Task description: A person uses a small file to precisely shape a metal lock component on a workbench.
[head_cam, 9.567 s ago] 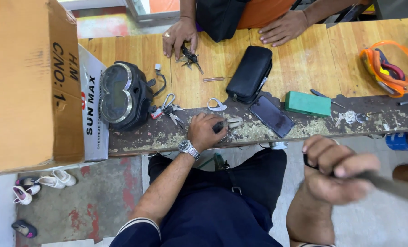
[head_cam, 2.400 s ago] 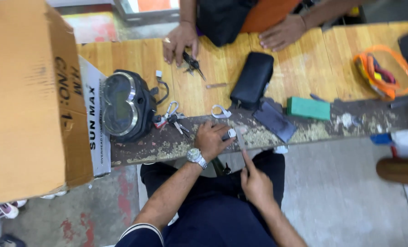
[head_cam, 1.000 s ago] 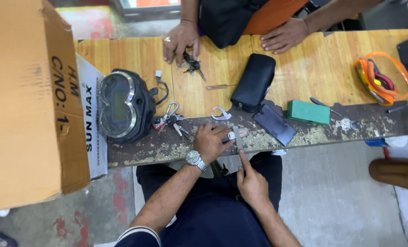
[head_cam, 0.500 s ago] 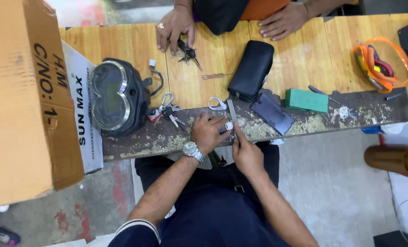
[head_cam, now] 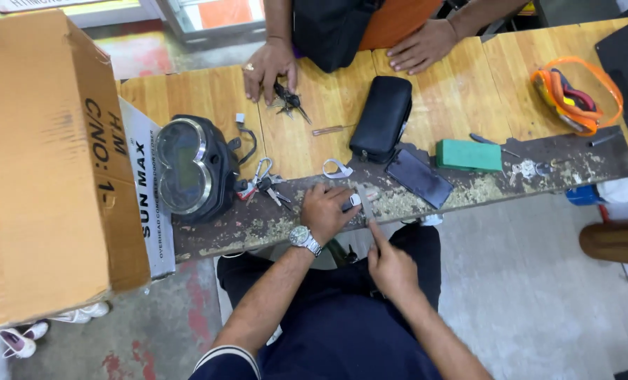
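My left hand (head_cam: 326, 211) is clamped on a small key-like piece (head_cam: 354, 202) at the worn front edge of the surface (head_cam: 258, 226); my right hand (head_cam: 390, 264) grips a thin flat file (head_cam: 365, 207) laid across it. I judge that a slipping file could nick my left fingers, or knock the piece off the edge.

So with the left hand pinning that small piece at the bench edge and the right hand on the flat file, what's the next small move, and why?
Probably a short push stroke of the file across the small piece. The left hand pins the piece on the worn bench edge, and the right hand holds the file's near end, its blade already at the piece.
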